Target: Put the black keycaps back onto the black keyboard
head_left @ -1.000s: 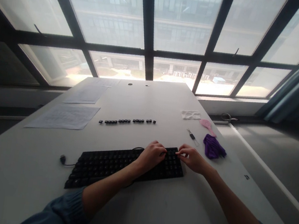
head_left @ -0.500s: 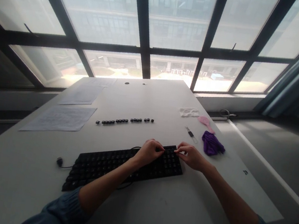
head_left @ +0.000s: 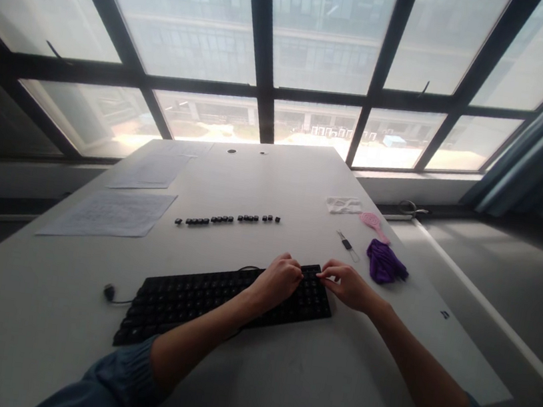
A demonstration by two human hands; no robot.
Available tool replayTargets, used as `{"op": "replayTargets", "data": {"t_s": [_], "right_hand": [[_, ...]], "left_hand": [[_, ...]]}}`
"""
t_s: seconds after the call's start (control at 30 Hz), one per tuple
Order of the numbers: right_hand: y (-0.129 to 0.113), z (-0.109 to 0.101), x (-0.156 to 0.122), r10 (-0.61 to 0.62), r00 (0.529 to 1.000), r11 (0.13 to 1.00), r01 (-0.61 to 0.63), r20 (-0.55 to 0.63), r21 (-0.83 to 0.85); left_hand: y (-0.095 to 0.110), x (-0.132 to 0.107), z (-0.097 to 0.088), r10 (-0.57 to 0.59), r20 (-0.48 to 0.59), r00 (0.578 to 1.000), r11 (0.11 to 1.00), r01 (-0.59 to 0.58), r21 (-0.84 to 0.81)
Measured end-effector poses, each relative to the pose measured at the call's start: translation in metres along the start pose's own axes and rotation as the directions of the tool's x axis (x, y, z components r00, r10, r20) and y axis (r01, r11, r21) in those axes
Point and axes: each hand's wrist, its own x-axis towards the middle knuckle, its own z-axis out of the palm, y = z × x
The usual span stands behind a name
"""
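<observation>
A black keyboard (head_left: 197, 304) lies slightly slanted on the white table. My left hand (head_left: 281, 279) is over its upper right part, fingers bent together at the keys; whatever they may pinch is hidden. At the keyboard's top right corner is my right hand (head_left: 345, 284), thumb and fingertips pressed together by the number pad, and I cannot make out anything between them. Beyond the keyboard, several loose black keycaps (head_left: 221, 219) stand in a row with small gaps. The keyboard's cable plug (head_left: 109, 292) rests off its left end.
On the right lie a black-handled wire keycap puller (head_left: 346, 244), a purple cloth (head_left: 385, 262), a pink hairbrush (head_left: 372, 222) and a white cloth-like piece (head_left: 344, 205). Printed sheets (head_left: 111, 213) cover part of the table's left side. Large windows (head_left: 325, 36) rise behind the table (head_left: 254, 181).
My left hand has shifted a little to the right and turned, so its fingertips are more hidden. My right hand has hardly moved. The row of keycaps looks the same.
</observation>
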Motion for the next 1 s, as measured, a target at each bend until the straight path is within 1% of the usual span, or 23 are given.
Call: {"op": "replayTargets", "data": {"t_s": [0.07,0.17,0.23,0.3,0.43,0.63,0.8,1.0], "right_hand": [[0.000,0.000,0.000,0.004,1.000,1.000,-0.004,-0.002,0.009],[0.001,0.001,0.000,0.013,1.000,1.000,-0.013,-0.003,0.021],[0.000,0.001,0.000,0.015,1.000,1.000,-0.015,-0.006,0.023],[-0.001,0.001,0.000,0.014,1.000,1.000,-0.014,-0.009,0.021],[-0.002,0.000,-0.001,0.011,1.000,1.000,-0.011,-0.008,0.005],[-0.002,0.000,0.000,0.002,1.000,1.000,-0.003,-0.007,-0.018],[-0.006,0.000,0.000,0.001,1.000,0.998,-0.002,-0.004,-0.067],[-0.014,-0.001,-0.001,0.035,0.999,0.978,-0.031,0.013,-0.208]], "left_hand": [[-0.002,-0.001,-0.001,-0.080,-0.032,0.996,0.992,0.076,-0.096],[-0.005,-0.003,-0.004,-0.229,-0.052,0.972,0.947,0.210,-0.241],[-0.006,-0.004,-0.007,-0.282,-0.028,0.959,0.918,0.262,-0.296],[-0.007,-0.004,-0.008,-0.296,-0.005,0.955,0.908,0.280,-0.312],[-0.006,-0.002,-0.008,-0.260,-0.019,0.965,0.935,0.247,-0.254],[-0.005,-0.003,-0.003,-0.133,-0.057,0.989,0.983,0.125,-0.131],[-0.004,-0.006,-0.003,-0.023,-0.021,1.000,1.000,0.022,-0.012],[0.006,-0.009,-0.009,0.004,0.042,0.999,0.983,-0.011,0.184]]}}
